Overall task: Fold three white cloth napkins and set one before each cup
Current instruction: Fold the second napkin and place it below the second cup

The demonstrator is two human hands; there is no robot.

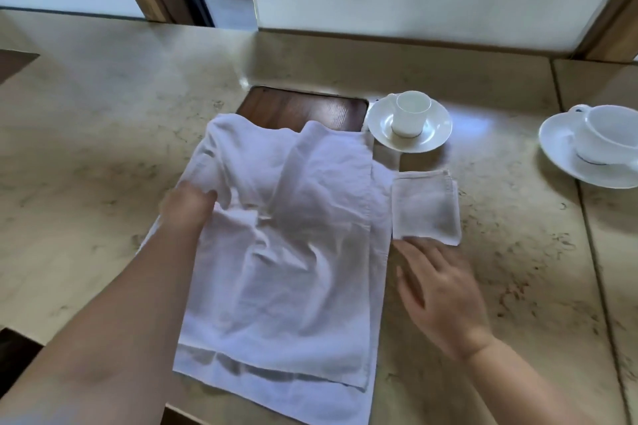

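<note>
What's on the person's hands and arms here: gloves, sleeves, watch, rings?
Nothing is worn that the head view shows. The left hand and right hand are bare, without gloves. Both forearms are uncovered to the frame edge, with no sleeve, watch or wristband. No rings are visible, though motion blur softens the fingers.

No text, label, brand, number or sign can be read anywhere in the head view. The larger cup (607, 134) at the right edge carries a small blue mark near its handle and a thin blue line at its foot, but neither forms letters. The napkins, the saucers and the worktop (103, 134) bear no writing.
</note>
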